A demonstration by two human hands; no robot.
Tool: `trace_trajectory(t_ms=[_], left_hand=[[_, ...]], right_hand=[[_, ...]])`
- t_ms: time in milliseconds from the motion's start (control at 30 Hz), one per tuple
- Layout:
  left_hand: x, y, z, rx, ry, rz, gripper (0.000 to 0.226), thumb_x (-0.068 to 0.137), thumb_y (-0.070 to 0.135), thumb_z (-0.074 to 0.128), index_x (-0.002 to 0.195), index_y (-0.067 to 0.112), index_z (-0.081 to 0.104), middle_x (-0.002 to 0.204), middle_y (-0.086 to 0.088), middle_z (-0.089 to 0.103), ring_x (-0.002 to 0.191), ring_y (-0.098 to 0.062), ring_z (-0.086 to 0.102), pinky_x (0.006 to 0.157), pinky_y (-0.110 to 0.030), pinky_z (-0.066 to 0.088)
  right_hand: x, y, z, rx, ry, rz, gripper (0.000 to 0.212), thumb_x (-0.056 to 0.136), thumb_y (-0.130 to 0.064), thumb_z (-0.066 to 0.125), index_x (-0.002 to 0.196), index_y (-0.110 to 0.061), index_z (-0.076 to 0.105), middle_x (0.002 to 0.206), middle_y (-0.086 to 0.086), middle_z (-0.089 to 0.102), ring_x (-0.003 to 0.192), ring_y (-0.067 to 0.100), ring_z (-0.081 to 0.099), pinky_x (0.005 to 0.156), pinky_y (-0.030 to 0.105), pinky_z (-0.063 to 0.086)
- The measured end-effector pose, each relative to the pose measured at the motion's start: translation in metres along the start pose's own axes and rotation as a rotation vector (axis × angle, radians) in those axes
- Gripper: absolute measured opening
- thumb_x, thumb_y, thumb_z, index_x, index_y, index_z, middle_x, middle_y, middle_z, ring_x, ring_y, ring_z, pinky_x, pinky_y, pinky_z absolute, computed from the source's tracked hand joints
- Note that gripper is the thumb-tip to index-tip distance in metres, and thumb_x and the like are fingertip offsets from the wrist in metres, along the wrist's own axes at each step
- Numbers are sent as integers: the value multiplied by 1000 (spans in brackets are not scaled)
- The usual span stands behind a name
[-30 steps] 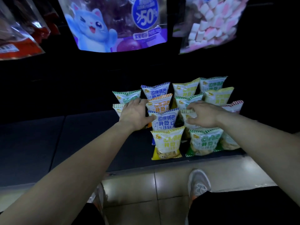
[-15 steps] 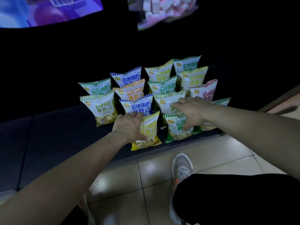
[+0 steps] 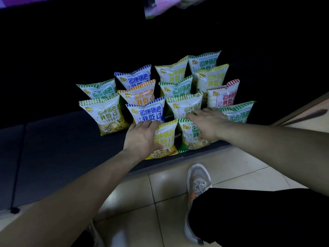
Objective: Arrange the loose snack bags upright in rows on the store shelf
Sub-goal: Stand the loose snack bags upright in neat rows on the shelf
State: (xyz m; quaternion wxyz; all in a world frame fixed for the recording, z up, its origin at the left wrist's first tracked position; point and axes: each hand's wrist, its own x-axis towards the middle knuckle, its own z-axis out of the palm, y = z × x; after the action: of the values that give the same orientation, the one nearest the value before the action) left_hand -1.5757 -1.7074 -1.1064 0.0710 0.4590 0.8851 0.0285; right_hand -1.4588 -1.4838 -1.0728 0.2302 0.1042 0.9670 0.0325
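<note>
Mostly, the work looks finished. On the dark shelf (image 3: 53, 148), furthest to the left, a short row of two bags stands a little apart from the others. It has a green-striped bag (image 3: 99, 90) behind and a yellow-green bag (image 3: 106, 114) before it, both upright.

Next comes a row of four: a blue bag (image 3: 135, 77) at the back, an orange bag (image 3: 138, 93), a second blue bag (image 3: 147, 111), and a yellow front bag (image 3: 165, 138) near the shelf edge. The left hand (image 3: 140, 138) holds this yellow front bag at its left side. The thumb lies on the printed face, and the fingers, close together, go round the upper corner.

Beside it stands a green front bag (image 3: 190, 134), first of the third row. The right hand (image 3: 208, 122) rests over its top edge, palm down, with the fingers straight and slightly apart. Their tips touch the pale green bag (image 3: 187, 106) just behind.

The fourth row, with a red bag (image 3: 222, 95) in it, stands upright at the right.

I see no bag lying flat. I judge that only the two front bags need to be set straight and in line. The rows are also not of equal length.
</note>
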Motion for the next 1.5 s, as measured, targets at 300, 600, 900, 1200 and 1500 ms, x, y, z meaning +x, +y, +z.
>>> trace_trajectory(t_ms=[300,600,900,1200,1500], left_hand=[[1,6,-4,89,-45,-38,97,68,75,65,144,25,30,138,0,47,128,-25,43,105,-45,30],[27,61,-27,-20,74,45,98,71,76,61,148,25,27,145,-1,41,133,-26,38,109,-47,28],[55,115,-3,97,39,126,91,71,72,65,143,24,36,135,-3,50,123,-28,47,101,-48,30],[65,112,5,104,27,127,76,77,68,62,137,26,44,128,-4,55,117,-30,52,96,-48,35],[96,102,-4,69,21,113,84,76,81,47,138,24,44,132,-5,51,122,-29,48,98,-48,35]], right_hand=[[-3,-4,-9,-9,11,-9,97,67,-56,80,145,-24,32,143,6,40,131,28,41,103,46,37],[-47,77,-10,169,117,175,74,88,-56,55,149,-22,31,145,8,38,128,29,39,99,43,41],[-49,98,17,31,57,162,87,72,-49,77,143,-25,32,138,2,41,123,26,38,99,43,36],[-45,94,23,-57,85,246,74,73,-27,77,132,-22,32,133,5,45,116,30,45,86,41,42],[-13,103,2,1,124,280,96,60,-82,59,132,-23,40,135,4,47,122,27,43,94,45,39]])
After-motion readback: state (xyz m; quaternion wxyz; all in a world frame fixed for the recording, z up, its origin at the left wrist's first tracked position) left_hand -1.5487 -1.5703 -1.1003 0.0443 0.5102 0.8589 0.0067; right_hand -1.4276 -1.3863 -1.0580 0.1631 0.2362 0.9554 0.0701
